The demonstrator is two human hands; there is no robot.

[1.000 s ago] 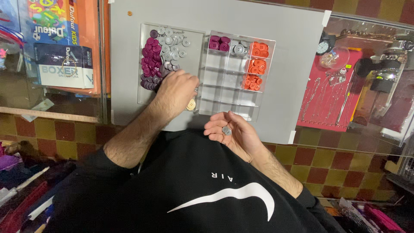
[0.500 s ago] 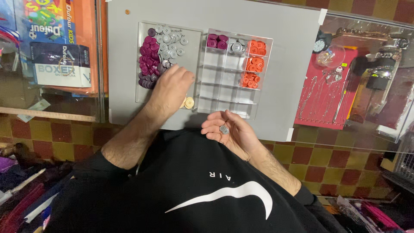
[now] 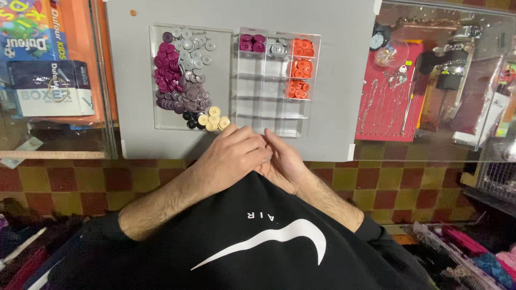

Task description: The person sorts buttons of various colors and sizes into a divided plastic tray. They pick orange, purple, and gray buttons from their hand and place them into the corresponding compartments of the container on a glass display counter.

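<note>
Head view, looking down over a black sweatshirt [image 3: 252, 241] that fills the lower frame and cuts off both forearms at the pushed-up sleeves. My left hand [image 3: 234, 153] lies over the right hand [image 3: 285, 161], fingers curled and pressed against it at the near edge of the grey mat [image 3: 344, 86]; the overlap hides whatever sits between them, so I cannot tell whether either hand pinches a button. The right hand's palm and fingertips are mostly covered; only its back, thumb side and wrist show. Just beyond the left knuckles, a few cream buttons [image 3: 214, 119] lie at the near corner of the clear open tray [image 3: 161, 80], close to the fingers but apart from them. The same tray holds a mixed heap of purple buttons [image 3: 166, 75], grey buttons [image 3: 188, 51] and some dark ones near the cream; the exact counts are too small to make out. Beside it stands the clear compartment box [image 3: 274, 102]: purple in the far left cell, grey in the far middle, orange buttons [image 3: 300, 67] down the right column, nearer cells showing only the mat. The worktop [image 3: 430, 145] is glass, with reflections; a red jewellery display [image 3: 387, 102] under it is blurred. Boxes [image 3: 51, 88] at left are cut by the frame edge.
</note>
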